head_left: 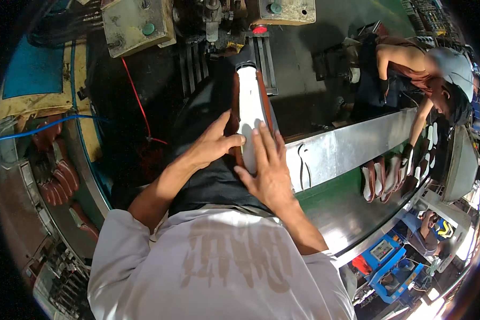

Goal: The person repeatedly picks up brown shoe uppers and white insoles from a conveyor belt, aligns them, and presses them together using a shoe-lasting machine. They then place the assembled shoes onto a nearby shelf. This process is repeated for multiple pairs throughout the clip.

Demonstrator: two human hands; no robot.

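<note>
The person stands over a shoe [249, 101] turned sole up on a dark machine [208, 53], its white insole facing the camera and a brown upper wrapped along both edges. The left hand [214, 145] has its grip closed on the near left edge of the shoe, thumb lying across the white sole, fingers curled under the brown side. The right hand [269, 168] has no closed grip: it lies flat and spread, palm down, pressing the near end of the white sole, its fingertips pointing away toward the toe. The two hands nearly touch, thumb tip just beside the right index finger.

Past the hands, the shoe runs straight away into the machine, where a red button [259, 30] sits just beyond its far end, and two beige metal blocks [137, 24] stand to either side further off. A red cable [138, 101] trails down left of the left hand.

Right of the right hand, a shiny metal rail [352, 146] borders a green belt [330, 192]. Further along it, well apart from the hands, a row of brown shoes [381, 178] lies sole up, and another worker [437, 74] leans over them with a gloved hand [408, 154] on one. Far left of the left hand, more brown shoe parts [56, 181] sit on a curved rack.
</note>
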